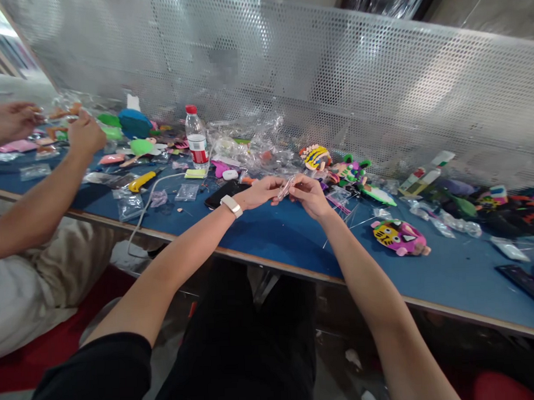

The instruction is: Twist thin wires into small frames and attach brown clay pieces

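Note:
Over the blue table [272, 235] my left hand [262, 192] and my right hand [309, 194] meet and together pinch a small clear plastic packet [286, 187] between their fingertips. A white band [231, 206] sits on my left wrist. A black phone [225, 193] lies just left of my left hand. A pink and yellow felt animal face [399, 236] lies on the table to the right of my right forearm.
A co-worker's hands [84, 133] work at the far left. A water bottle [197, 141], a yellow utility knife [141, 181], clear bags and colourful felt pieces [351, 171] litter the back. A perforated metal screen [333, 87] walls the far edge.

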The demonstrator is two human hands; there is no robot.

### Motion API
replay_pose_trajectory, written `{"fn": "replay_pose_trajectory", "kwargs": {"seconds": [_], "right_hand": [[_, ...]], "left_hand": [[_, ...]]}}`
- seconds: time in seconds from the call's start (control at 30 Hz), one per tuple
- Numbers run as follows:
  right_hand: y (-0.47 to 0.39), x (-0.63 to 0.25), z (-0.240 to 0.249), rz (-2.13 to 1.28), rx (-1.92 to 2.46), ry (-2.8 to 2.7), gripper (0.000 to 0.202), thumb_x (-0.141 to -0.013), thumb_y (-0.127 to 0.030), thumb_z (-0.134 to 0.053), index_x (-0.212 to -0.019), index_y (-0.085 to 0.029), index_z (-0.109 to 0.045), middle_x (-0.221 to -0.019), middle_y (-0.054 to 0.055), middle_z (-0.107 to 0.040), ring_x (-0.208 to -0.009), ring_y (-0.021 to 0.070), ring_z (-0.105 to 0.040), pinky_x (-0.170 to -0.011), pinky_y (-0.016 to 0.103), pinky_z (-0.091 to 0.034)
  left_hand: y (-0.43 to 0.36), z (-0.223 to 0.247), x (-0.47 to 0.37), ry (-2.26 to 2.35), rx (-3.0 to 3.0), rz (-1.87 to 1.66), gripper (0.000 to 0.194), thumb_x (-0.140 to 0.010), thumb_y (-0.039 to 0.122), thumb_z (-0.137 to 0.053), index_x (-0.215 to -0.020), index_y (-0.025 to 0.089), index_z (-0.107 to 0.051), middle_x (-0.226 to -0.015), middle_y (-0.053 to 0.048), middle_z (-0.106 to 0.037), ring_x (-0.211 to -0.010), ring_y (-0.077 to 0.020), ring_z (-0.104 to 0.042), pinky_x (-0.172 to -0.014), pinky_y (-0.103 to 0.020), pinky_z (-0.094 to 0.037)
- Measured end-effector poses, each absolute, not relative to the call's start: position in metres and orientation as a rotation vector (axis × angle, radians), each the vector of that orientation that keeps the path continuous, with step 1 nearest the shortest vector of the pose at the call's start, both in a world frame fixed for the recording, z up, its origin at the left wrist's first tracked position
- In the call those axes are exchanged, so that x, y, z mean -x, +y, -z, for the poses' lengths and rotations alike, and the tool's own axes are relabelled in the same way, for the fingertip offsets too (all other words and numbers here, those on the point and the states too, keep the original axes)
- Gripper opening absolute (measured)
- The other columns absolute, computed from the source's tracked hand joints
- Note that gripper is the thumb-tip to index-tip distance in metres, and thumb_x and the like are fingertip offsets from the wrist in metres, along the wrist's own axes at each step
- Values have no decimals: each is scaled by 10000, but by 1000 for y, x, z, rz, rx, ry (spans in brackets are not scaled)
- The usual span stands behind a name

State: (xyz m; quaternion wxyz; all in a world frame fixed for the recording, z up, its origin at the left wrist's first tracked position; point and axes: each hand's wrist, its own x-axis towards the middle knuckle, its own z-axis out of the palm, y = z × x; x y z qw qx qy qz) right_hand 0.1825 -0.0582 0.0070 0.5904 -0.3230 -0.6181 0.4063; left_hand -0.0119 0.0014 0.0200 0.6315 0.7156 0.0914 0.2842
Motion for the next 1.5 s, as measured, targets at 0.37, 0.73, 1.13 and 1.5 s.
{"fn": "replay_pose_trajectory", "kwargs": {"seconds": [0.37,0.73,1.13,1.5], "right_hand": [[-51,-185,1,-892,773,-1415,501,-709,-641,-1027,-837,-267,-720,-827,-5,-704,-764,186,-641,-776,363,-574],[-46,-190,3,-759,830,-1513,487,-831,-685,-932,-920,-261,-709,-743,-36,-599,-644,145,-525,-643,316,-496],[-44,-183,7,-437,961,-1400,336,-967,-567,-803,-1009,-283,-628,-904,11,-662,-848,196,-648,-731,336,-555],[-42,-167,16,-424,1017,-1324,401,-924,-628,-796,-990,-273,-620,-915,24,-709,-858,214,-698,-732,333,-569]], "left_hand": [[-5,-20,6,244,-1594,-642,346,-1036,447,-769,-837,210,-615,-650,59,-383,-534,-89,-381,-512,-251,-360],[-2,-14,0,266,-1497,-900,199,-1006,319,-738,-889,198,-632,-725,19,-568,-595,-103,-542,-552,-238,-447],[8,-1,-7,411,-1476,-1036,165,-893,160,-684,-1030,152,-774,-776,-42,-740,-696,-142,-689,-660,-276,-564],[11,12,-4,655,-1989,-1329,362,-1078,519,-685,-1058,161,-737,-970,-101,-806,-820,-202,-741,-784,-331,-611]]}}
